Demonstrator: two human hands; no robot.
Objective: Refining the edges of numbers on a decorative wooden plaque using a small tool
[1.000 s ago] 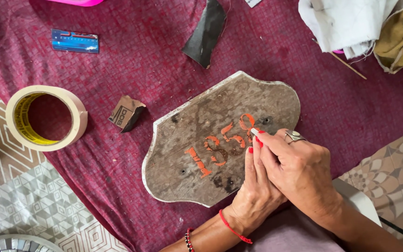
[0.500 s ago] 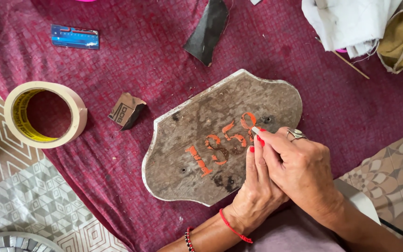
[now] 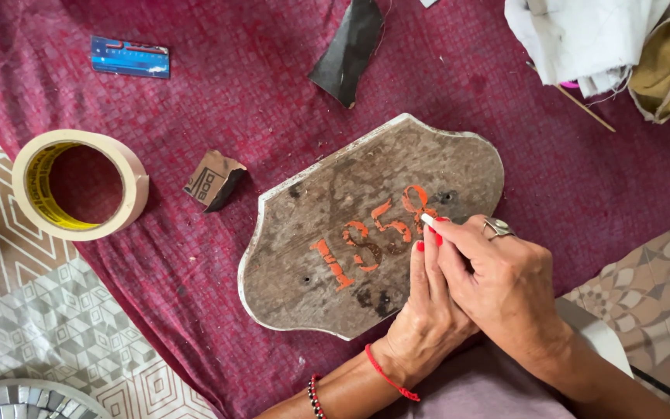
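The right hand (image 3: 505, 291) lies over the left hand (image 3: 424, 318), both grips pressed together, fingertips (image 3: 428, 221) pinching something unseen against the wooden plaque (image 3: 335, 225).

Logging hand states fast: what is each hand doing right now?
Left hand: flat on the plaque, holding nothing.
Right hand: fingers curled, fingertips pressed on the plaque; whether it grips anything cannot be told.

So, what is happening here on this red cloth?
A person presses both hands on a worn wooden plaque with orange numerals, lying on a dark red cloth. The right hand lies over the left hand, fingertips at the numerals. What they pinch is hidden. A tape roll and sandpaper scraps lie nearby.
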